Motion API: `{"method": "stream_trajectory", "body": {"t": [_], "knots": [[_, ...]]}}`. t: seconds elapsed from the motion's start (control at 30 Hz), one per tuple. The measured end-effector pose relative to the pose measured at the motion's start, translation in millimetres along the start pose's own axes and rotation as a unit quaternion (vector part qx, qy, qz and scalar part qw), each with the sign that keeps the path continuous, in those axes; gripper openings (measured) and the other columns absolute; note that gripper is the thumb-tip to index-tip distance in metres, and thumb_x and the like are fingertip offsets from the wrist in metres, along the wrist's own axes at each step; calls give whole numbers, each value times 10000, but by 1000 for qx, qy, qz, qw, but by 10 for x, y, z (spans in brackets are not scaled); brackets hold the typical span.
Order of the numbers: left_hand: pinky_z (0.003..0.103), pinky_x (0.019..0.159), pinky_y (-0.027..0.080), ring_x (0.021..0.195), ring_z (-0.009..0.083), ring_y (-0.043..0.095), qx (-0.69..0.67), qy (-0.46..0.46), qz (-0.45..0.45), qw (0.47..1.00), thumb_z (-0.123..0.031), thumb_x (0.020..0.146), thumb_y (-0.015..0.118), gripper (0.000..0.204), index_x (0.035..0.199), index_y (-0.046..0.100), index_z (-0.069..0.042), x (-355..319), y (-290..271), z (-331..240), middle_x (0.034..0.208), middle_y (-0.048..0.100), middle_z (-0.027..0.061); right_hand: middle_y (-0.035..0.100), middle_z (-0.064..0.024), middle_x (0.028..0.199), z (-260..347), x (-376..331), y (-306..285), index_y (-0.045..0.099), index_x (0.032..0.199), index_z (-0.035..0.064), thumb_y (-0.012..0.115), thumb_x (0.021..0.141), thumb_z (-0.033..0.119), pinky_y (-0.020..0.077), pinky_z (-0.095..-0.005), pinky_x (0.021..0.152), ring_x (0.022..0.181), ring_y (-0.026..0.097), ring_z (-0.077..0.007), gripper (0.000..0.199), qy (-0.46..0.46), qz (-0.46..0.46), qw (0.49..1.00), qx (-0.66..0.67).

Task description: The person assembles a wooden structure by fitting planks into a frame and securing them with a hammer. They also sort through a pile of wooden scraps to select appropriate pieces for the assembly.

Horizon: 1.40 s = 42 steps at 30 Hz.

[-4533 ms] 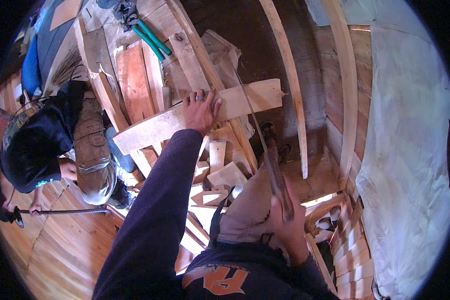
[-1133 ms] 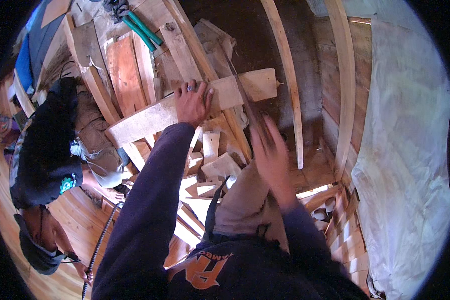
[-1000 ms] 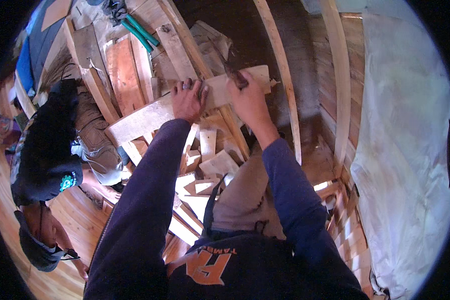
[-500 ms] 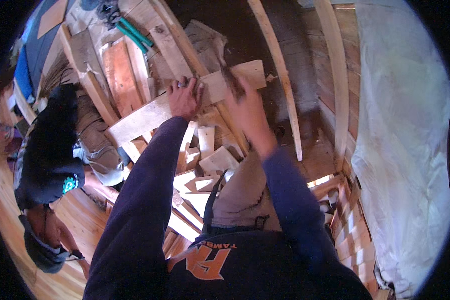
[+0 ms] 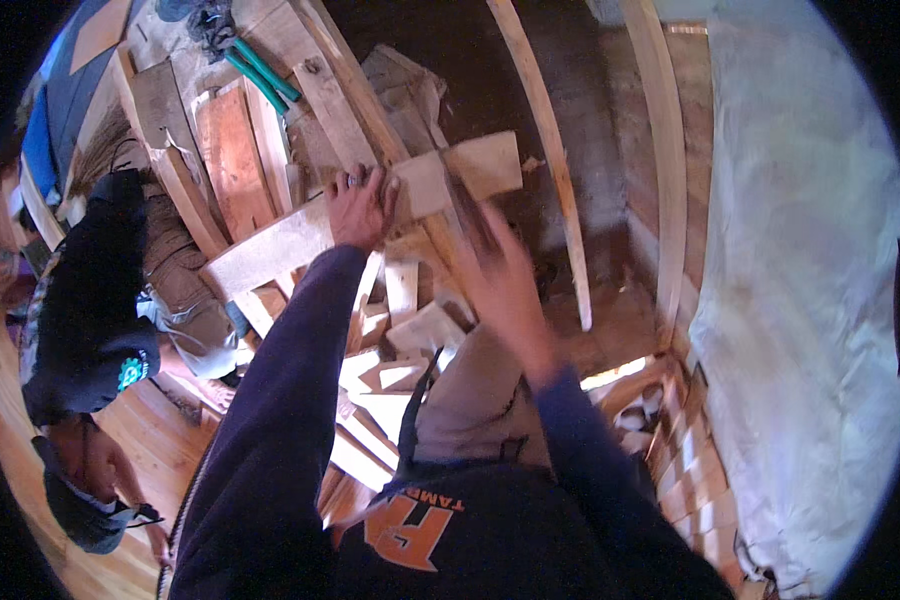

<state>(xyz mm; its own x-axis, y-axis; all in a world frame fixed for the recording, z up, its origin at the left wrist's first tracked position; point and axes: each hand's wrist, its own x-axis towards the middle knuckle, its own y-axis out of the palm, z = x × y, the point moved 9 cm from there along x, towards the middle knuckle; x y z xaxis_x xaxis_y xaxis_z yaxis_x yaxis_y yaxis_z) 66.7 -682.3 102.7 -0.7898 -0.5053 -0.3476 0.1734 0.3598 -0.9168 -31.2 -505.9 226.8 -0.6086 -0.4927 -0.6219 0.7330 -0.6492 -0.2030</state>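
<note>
A pale wooden board (image 5: 270, 240) lies slantwise across a long timber beam (image 5: 370, 115), its right end sticking out past the beam. My left hand (image 5: 360, 208) presses on the board near its middle, fingers curled over the far edge. Closed round a dark handle, my right hand (image 5: 505, 290) is blurred by motion on the near side of the board. What it grips looks like a handsaw (image 5: 457, 195), its thin blade crossing the board toward the right end. A dark line shows in the board along the blade.
Another person (image 5: 90, 300) in dark clothes bends down at the left. Offcuts (image 5: 425, 330) are heaped below the board. Green-handled cutters (image 5: 260, 75) lie on planks at the upper left. Upright slats (image 5: 550, 150) and a pale sheet (image 5: 800, 300) stand on the right.
My right hand has drawn back toward me with the saw, and more of the blade shows beyond the board. My left hand still holds the board.
</note>
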Motion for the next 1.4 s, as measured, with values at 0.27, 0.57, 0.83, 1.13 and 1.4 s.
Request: {"method": "stream_trajectory", "body": {"t": [0.27, 0.57, 0.83, 1.13, 1.4], "knots": [[500, 922, 357, 1061, 353, 518, 6, 20, -49, 999, -432, 952, 475, 374, 1131, 596, -127, 49, -103, -77, 1156, 574, 169, 556, -252, 1295, -29, -300, -201, 413, 1405, 6, 585, 915, 125, 446, -389, 982, 1185, 564, -369, 533, -36, -6, 999, -25], [490, 904, 362, 1045, 346, 523, 14, 14, -58, 998, -439, 954, 472, 374, 1115, 605, -129, -14, -84, 24, 1122, 583, 154, 519, -241, 1349, -189, -1437, -486, 421, 1407, 31, 571, 911, 55, 380, -422, 1069, 1265, 511, -351, 519, 6, 35, 999, -41], [508, 940, 356, 1088, 364, 504, -4, 18, -45, 999, -441, 953, 476, 390, 1139, 604, -123, 185, -145, -192, 1170, 574, 153, 594, -216, 1266, -28, 583, 15, 499, 1330, -19, 586, 916, 101, 435, -320, 981, 1170, 581, -247, 439, -68, -39, 997, -13], [490, 898, 363, 1048, 338, 518, 18, 13, -56, 998, -437, 948, 483, 365, 1087, 604, -122, 5, -128, -19, 1113, 583, 147, 484, -226, 1386, 10, -1450, -519, 383, 1402, -67, 526, 933, 54, 374, -362, 1073, 1282, 489, -273, 505, 15, 62, 991, -117], [536, 975, 342, 1131, 404, 497, 11, 3, -46, 999, -463, 961, 445, 442, 1192, 596, -118, 2, -26, 56, 1174, 579, 171, 597, -279, 1188, 64, 61, 19, 520, 1312, 5, 664, 871, 209, 480, -397, 928, 1074, 602, -421, 507, -84, -19, 996, 3]]}}
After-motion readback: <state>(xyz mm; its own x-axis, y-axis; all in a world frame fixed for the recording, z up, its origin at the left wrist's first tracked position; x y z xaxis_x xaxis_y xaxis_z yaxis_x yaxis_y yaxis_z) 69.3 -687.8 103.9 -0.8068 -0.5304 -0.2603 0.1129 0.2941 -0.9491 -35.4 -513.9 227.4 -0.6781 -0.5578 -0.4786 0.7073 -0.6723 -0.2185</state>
